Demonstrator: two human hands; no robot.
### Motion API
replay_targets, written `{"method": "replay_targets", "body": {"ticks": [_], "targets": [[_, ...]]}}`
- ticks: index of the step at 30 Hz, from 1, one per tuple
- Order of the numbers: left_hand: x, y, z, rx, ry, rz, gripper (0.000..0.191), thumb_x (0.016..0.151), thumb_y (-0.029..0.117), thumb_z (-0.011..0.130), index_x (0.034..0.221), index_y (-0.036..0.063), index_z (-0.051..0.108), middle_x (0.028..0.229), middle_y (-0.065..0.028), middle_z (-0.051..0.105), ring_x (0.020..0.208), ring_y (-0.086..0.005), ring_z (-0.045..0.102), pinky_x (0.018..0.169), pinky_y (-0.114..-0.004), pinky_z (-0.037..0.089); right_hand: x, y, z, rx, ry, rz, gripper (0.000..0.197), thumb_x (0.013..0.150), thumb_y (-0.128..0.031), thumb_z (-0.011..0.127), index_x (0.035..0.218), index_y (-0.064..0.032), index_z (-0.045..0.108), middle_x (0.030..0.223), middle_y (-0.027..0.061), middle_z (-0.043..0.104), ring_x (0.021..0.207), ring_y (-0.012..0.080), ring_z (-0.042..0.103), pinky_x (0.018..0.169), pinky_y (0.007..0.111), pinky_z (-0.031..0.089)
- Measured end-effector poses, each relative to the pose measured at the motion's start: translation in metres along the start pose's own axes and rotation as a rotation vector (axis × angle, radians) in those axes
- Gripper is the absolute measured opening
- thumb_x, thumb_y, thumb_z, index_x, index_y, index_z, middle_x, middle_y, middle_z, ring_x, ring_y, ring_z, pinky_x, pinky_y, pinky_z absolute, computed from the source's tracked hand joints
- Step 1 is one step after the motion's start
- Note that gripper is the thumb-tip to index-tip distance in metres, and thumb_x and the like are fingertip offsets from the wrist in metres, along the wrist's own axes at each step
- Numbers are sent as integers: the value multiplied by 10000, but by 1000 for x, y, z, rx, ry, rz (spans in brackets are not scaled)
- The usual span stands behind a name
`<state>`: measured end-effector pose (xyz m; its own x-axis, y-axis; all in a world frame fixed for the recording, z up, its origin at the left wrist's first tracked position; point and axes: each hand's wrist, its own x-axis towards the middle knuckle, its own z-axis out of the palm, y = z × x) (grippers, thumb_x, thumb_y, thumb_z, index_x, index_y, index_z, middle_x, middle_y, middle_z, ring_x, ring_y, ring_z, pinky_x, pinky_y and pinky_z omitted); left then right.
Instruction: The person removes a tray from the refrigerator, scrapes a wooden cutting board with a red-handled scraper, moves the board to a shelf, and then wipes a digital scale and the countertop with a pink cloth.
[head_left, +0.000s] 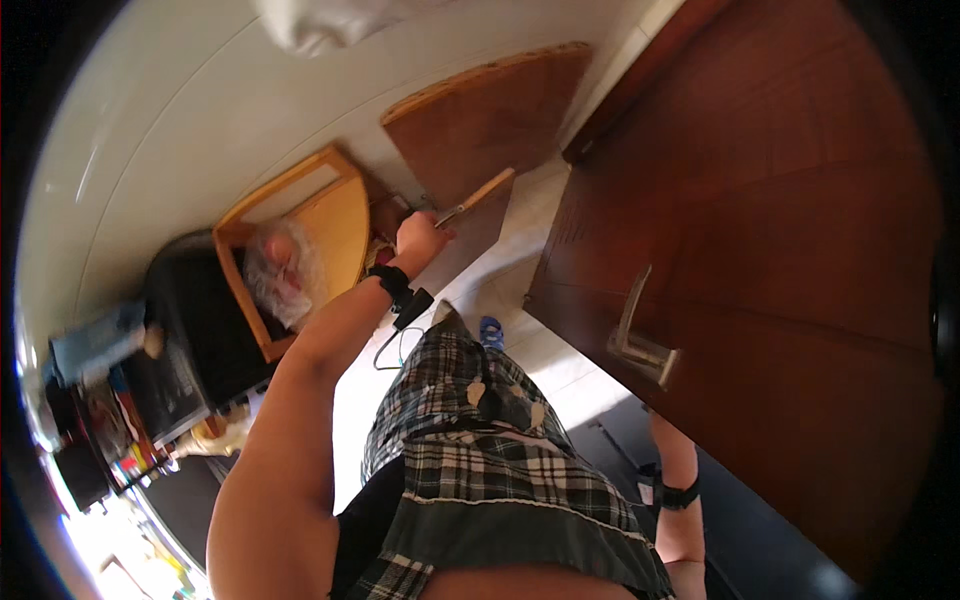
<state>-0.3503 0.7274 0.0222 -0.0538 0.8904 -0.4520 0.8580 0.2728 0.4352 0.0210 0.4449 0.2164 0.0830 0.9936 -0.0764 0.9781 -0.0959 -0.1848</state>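
Note:
My left hand (424, 236) reaches forward to a dark brown wooden panel (469, 244), fingers curled by the metal end of a slim piece with a light wooden part (487, 189). The metal end meets my fingers; whether they grip it is hard to tell. A black band with a black device is on that wrist. My right hand (652, 416) is mostly hidden behind the edge of a reddish-brown wooden door (750, 247), below its metal lever handle (637, 349). Black straps circle my right wrist.
Left of my hand, a yellow wooden corner shelf (349, 225) holds a clear plastic bag (281, 274). Beside it stand a black container (202, 315) and a cluttered rack (112, 427). A brown panel (487, 112) leans near the wall. A blue slipper (491, 332) rests on the tiled floor (555, 367).

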Motion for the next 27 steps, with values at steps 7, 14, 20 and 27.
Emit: {"method": "replay_targets", "body": {"ticks": [7, 14, 20, 27], "targets": [[84, 1, 45, 63, -53, 311, 336, 726, 293, 743, 905, 33, 631, 872, -212, 648, 862, -393, 624, 743, -469, 491, -49, -7, -29, -86, -18, 293, 319, 839, -160, 607, 1140, -57, 593, 1158, 197, 574, 1099, 388, 519, 957, 460, 394], [171, 49, 65, 140, -176, 441, 287, 767, 256, 677, 989, 74, 685, 937, -202, 664, 894, -380, 625, 786, -462, 493, -75, -16, -56, -120, -65, 495, 315, 837, -158, 608, 1136, -58, 595, 1158, 197, 574, 1099, 388, 518, 956, 462, 393], [261, 33, 92, 153, -117, 488, 265, 778, 242, 649, 998, 106, 705, 924, -189, 669, 864, -369, 637, 771, -461, 500, -54, -10, -54, -127, -112, 565, 313, 835, -157, 609, 1132, -59, 597, 1157, 197, 574, 1099, 388, 517, 955, 464, 392], [292, 53, 77, 170, 38, 631, 274, 804, 193, 602, 1038, 74, 679, 846, -191, 667, 807, -396, 639, 763, -477, 506, -36, -11, -58, -138, -141, 602, 309, 832, -155, 610, 1127, -61, 600, 1157, 197, 574, 1099, 388, 517, 954, 466, 391]]}}
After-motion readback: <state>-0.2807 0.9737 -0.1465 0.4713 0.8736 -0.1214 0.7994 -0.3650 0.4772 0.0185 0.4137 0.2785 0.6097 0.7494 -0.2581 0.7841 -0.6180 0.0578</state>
